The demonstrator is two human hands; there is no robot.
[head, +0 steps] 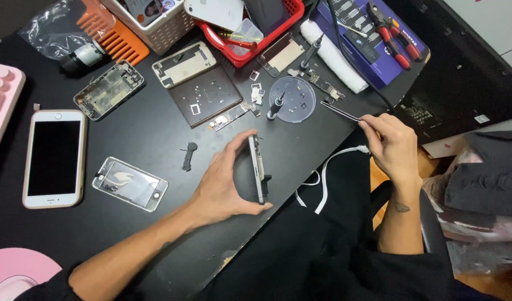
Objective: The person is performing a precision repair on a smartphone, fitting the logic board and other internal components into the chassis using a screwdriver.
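Observation:
My left hand (225, 184) grips a stripped phone body (258, 169), held on its edge above the black table (155, 128) near the front rim. My right hand (391, 146) pinches thin tweezers (340, 111), whose tips point left toward a small circuit board (326, 86) and a clear round dish (294, 98). A small black screwdriver (275, 106) stands upright at the dish's edge. A dark mat with tiny screws and parts (207, 96) lies just beyond the phone body.
A white phone (54, 158) lies at the left with a loose screen panel (130, 183) beside it. Two opened phone frames (108, 89) (183, 63), a red basket (250, 33), an orange comb (113, 33), a white roll (333, 56) and red pliers (392, 33) line the back.

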